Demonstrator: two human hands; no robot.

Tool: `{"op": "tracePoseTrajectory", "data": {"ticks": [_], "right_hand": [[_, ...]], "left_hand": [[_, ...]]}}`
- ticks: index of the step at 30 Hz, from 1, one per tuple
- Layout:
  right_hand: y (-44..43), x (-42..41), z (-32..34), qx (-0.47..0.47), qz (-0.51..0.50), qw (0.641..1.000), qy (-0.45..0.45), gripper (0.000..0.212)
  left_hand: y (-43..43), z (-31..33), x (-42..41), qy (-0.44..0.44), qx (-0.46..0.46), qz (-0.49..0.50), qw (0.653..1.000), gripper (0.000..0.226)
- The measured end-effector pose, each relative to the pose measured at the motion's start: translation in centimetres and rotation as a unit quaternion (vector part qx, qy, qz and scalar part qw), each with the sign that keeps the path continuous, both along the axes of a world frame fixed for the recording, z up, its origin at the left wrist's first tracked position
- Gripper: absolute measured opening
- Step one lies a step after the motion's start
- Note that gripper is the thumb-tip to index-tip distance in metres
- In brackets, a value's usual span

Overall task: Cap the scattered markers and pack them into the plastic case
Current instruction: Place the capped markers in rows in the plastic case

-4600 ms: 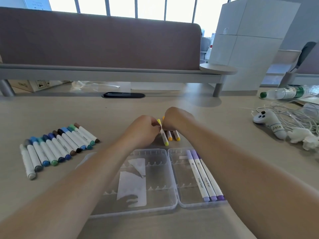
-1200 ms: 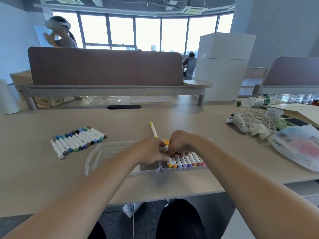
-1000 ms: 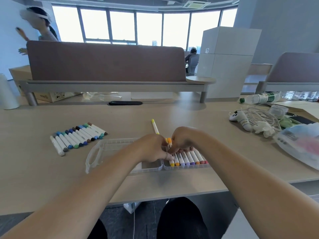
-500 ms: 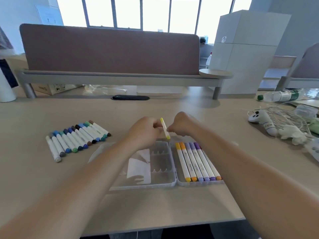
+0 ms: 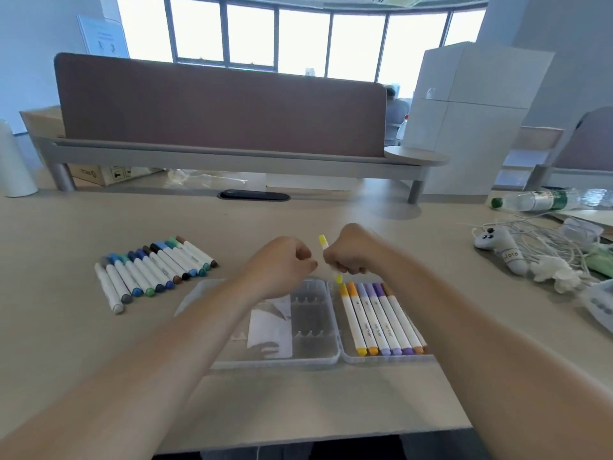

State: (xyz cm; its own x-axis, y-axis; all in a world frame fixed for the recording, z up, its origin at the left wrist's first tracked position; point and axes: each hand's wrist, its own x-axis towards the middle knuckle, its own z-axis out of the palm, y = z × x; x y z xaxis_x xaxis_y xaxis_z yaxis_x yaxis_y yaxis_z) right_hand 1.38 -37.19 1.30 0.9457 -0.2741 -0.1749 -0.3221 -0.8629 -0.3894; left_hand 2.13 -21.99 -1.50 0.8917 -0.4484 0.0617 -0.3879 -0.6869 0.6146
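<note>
Head view: yellow marker, yellow at both ends, tilts in the curled right hand above the open plastic case, at its far edge; its white barrel is mostly hidden. Whether the curled left hand pinches anything is unclear.

**Yellow marker held over the open case**

The right hand grips a yellow marker, tilted near upright, above the far edge of the plastic case. The left hand is just beside it with its fingers curled. Whether they hold anything cannot be told. Six capped markers lie side by side in the case's right half, and a row of loose markers lies on the surface to the left.
</note>
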Motion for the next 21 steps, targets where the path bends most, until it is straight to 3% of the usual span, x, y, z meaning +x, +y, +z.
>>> {"op": "tracePoseTrajectory", "data": {"ticks": [7,11,21], "right_hand": [[0.1,-7.4,1.1,-0.011,0.064,0.986,0.156,0.029],[0.4,-8.7,0.3,-0.015,0.075,0.985,0.157,0.034],[-0.1,-8.3,-0.8,-0.029,0.083,0.986,0.142,0.043]], "left_hand": [[-0.7,0.5,-3.8,0.008,0.057,-0.045,0.997,0.045],[-0.9,0.1,-5.8,0.016,0.066,-0.092,0.993,0.029],[-1.0,-1.4,-6.2,-0.003,0.128,-0.136,0.982,0.027]]}}
